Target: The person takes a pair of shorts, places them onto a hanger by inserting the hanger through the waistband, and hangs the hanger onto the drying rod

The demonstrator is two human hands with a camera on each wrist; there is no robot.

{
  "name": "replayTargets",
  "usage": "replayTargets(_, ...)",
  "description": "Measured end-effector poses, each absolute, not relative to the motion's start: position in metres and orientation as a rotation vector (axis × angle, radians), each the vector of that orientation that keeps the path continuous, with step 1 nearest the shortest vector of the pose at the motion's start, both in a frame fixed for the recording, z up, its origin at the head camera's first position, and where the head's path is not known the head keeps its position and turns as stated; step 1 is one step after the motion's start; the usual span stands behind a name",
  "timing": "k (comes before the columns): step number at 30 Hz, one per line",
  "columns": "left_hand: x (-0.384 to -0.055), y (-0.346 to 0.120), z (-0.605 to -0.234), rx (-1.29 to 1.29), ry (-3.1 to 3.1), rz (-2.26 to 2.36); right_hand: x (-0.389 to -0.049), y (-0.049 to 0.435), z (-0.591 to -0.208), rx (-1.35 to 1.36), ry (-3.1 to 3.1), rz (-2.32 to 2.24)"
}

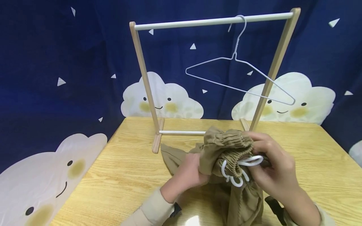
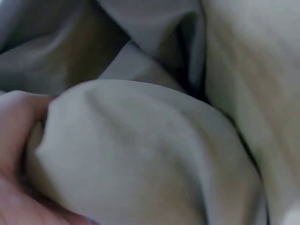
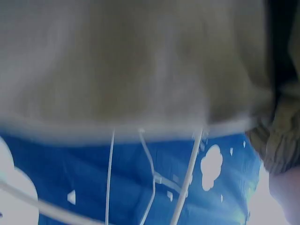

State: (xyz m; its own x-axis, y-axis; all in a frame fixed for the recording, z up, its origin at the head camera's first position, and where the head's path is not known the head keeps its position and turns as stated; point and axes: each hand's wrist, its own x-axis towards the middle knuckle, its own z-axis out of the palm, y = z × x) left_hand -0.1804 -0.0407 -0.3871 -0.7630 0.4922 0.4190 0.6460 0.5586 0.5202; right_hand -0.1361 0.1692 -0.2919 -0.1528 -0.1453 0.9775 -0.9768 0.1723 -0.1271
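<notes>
Khaki drawstring pants [image 1: 246, 201] are bunched up between both hands over the table, their gathered elastic waistband [image 1: 232, 139] uppermost. A white drawstring [image 1: 237, 182] hangs in loops at the waistband's opening. My left hand [image 1: 192, 171] grips the cloth on the left side, its fingertips hidden by folds. In the left wrist view, the left thumb [image 2: 16, 140] lies against a bulging fold of the pants [image 2: 126, 145]. My right hand [image 1: 274, 166] pinches the waistband on the right, beside a drawstring loop. Cloth [image 3: 131, 65] fills the upper right wrist view.
Behind the pants stands a clothes rack with a white top bar [image 1: 183, 23] and wooden posts [image 1: 145, 75]. From its bar hangs a white wire hanger [image 1: 217, 83], bare of clothes. The wooden table [image 1: 113, 188] meets a dark blue curtain [image 1: 56, 103] printed with clouds.
</notes>
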Motion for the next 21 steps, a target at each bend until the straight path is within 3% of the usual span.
replayTargets(4,-0.186,-0.05,-0.375,-0.852,-2.563,-1.023,-0.141,0.19,-0.29,1.113,-1.742,0.968)
replayTargets(14,-0.179,-0.051,-0.358,-0.986,-2.335,-1.155,-0.165,0.194,-0.314,1.11,-2.135,0.616)
replayTargets(21,-0.195,-0.068,-0.352,-1.038,-2.274,-0.852,-0.171,0.19,-0.322,1.149,-2.138,0.474)
